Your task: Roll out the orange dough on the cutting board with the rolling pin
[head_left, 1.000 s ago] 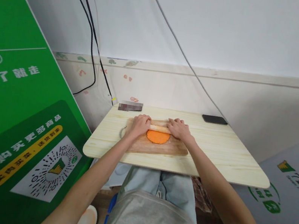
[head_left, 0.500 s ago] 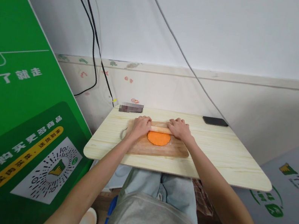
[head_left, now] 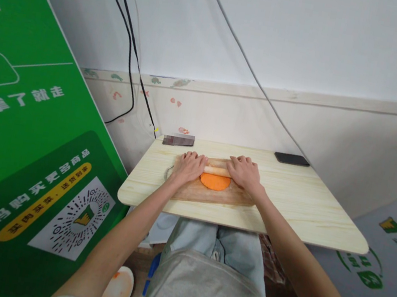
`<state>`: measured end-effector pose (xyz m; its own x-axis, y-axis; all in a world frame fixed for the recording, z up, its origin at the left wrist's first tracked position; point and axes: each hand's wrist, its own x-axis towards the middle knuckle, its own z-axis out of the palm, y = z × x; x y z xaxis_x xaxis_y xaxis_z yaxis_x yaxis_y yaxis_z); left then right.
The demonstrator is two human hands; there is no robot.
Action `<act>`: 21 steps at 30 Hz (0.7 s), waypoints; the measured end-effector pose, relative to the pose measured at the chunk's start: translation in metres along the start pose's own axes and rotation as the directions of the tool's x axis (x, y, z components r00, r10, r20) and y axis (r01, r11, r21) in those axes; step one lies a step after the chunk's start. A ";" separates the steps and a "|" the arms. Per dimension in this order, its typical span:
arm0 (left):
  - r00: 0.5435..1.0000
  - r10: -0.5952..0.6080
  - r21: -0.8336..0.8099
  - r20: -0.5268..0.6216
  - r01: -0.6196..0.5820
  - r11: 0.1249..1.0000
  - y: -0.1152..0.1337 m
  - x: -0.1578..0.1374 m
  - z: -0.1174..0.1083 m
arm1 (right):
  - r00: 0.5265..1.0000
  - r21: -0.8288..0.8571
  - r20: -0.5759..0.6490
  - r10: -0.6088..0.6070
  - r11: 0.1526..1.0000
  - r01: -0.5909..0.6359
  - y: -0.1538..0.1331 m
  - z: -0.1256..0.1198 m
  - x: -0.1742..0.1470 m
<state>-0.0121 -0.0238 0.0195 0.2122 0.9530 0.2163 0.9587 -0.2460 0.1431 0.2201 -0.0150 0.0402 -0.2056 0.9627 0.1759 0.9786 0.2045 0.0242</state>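
Note:
A flat orange sheet of dough (head_left: 214,182) lies on a wooden cutting board (head_left: 209,197). Across the dough's far edge runs a pale wooden rolling pin (head_left: 216,171), set crosswise in front of me. My left hand (head_left: 190,168) is closed over its left end, knuckles up. On the other end rests my right hand (head_left: 243,172), fingers curled over the wood. The hands hide both ends of the pin, and the pin covers the far part of the dough.
The board lies on a light wood table (head_left: 310,208). A dark phone (head_left: 291,159) sits at the back right, a blurred-out flat object (head_left: 179,140) at the back left. A green panel (head_left: 21,88) stands left. Below is a white plate (head_left: 116,292). Cables hang along the wall.
The rolling pin has come slightly toward me and now overlaps the dough's far edge. Both hands have stayed on it. The whole view has shifted a little.

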 end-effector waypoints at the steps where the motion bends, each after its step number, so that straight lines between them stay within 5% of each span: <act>1: 1.000 0.007 0.011 -0.001 -0.007 1.000 0.000 -0.002 0.000 | 1.000 -0.008 -0.004 -0.006 1.000 0.006 -0.001 -0.001 -0.002; 14: 0.991 0.099 -0.043 -0.094 -0.104 0.994 0.000 -0.029 0.007 | 0.982 -0.016 -0.180 -0.053 0.999 0.051 -0.012 0.001 -0.047; 21: 0.993 0.078 -0.076 -0.091 -0.085 0.993 -0.001 -0.036 0.012 | 0.991 0.013 -0.135 -0.009 1.000 0.011 -0.017 0.001 -0.054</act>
<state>-0.0185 -0.0557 0.0002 0.2686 0.9106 0.3141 0.9198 -0.3393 0.1971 0.2146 -0.0701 0.0290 -0.2112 0.9280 0.3070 0.9759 0.2177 0.0132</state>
